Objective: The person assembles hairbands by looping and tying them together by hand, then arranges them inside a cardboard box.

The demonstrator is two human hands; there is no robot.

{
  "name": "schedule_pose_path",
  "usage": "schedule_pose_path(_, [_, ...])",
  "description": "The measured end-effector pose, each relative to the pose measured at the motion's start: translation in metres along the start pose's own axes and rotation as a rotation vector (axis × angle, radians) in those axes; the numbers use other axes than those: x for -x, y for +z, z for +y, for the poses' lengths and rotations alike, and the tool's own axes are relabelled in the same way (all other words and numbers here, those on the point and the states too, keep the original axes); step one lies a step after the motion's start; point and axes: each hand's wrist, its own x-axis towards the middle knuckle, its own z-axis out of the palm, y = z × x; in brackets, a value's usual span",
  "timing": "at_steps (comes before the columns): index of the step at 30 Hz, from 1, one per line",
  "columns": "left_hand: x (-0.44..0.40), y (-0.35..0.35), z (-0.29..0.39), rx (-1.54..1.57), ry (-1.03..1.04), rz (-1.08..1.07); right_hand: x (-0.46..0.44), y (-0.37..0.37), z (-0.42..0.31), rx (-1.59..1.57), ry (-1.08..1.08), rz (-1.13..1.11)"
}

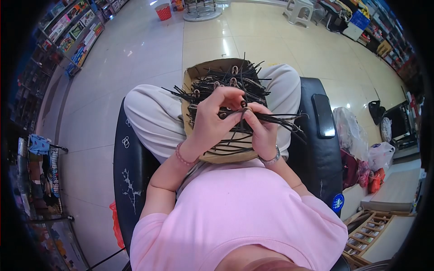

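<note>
A shallow cardboard box (226, 158) rests on my lap, heaped with thin black cords (230, 144) that carry small oval beige-and-black pieces (234, 70). Above its middle my two hands meet. My left hand (212, 115) pinches dark cord near a small ring-like piece (244, 104). My right hand (262, 131) is closed on a bundle of black cords (285, 119), whose ends stick out to the right past the box. The fingertips of both hands are almost touching, and the cord between them is partly hidden.
A black phone (323, 115) lies on the chair's right armrest (312, 153). Plastic bags (379, 156) stand on the floor at the right. Stocked shelves (74, 31) are at the upper left, a red bin (163, 12) and a white stool (299, 11) farther off.
</note>
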Motion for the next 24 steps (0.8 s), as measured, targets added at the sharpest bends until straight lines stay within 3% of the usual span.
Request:
schedule_pose_path(2, [0.001, 0.0, 0.0, 0.065, -0.1, -0.004, 0.0, -0.001, 0.0, 0.007, -0.025, -0.007])
schedule_pose_path(6, [0.003, 0.0, -0.008, -0.036, 0.089, -0.006, 0.001, -0.003, 0.0, 0.067, -0.023, -0.042])
schedule_pose_path(12, [0.005, 0.001, -0.01, 0.049, 0.031, 0.016, -0.001, -0.006, 0.005, 0.066, -0.03, -0.008])
schedule_pose_path(16, [0.004, -0.021, -0.022, 0.044, -0.284, -0.086, -0.006, -0.013, 0.007, -0.051, -0.017, -0.1])
schedule_pose_path(21, [0.004, -0.011, -0.015, 0.395, -0.475, -0.167, -0.003, -0.012, 0.003, 0.098, 0.116, -0.246])
schedule_pose_path(24, [0.001, -0.012, -0.015, 0.368, -0.493, -0.092, -0.001, -0.01, 0.001, 0.06, 0.174, -0.249])
